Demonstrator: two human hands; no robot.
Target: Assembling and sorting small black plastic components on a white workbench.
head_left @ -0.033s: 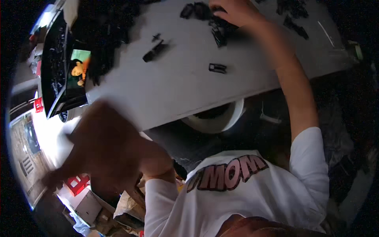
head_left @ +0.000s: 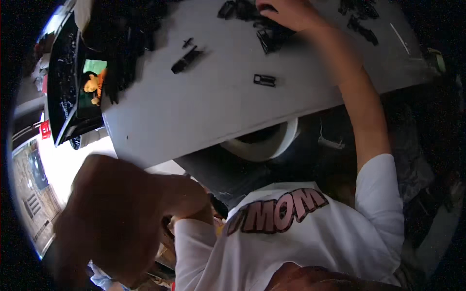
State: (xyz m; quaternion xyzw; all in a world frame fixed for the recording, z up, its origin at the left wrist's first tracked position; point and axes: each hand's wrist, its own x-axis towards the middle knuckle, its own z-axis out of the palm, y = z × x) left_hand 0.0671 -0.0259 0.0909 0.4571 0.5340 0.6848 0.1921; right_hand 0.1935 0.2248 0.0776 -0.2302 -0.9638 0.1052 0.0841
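Observation:
My right hand (head_left: pixel 287 13) reaches to the far edge of the picture, over a cluster of small black plastic parts (head_left: pixel 271 40) on the grey table (head_left: pixel 213 109). Its fingers are curled in, partly cut off by the top edge; what they hold, if anything, is hidden. My left hand (head_left: pixel 109 213) is raised close to the camera at lower left, off the table's near edge, dark and smeared by motion. Its fingers cannot be made out. Nearer on the table lie a black rectangular clip-like piece (head_left: pixel 265 80) and a longer black piece (head_left: pixel 185 60).
More black parts (head_left: pixel 363 32) lie at the far right. A dark-framed screen (head_left: pixel 94 82) showing a cartoon figure stands at the left. Beneath the table's near edge is a round white rim (head_left: pixel 286 143). A small dark speck lies near the left table edge.
My left hand has dropped lower and away from the table edge. The right hand stays over the far parts, nearly unmoved. The whole view has shifted slightly.

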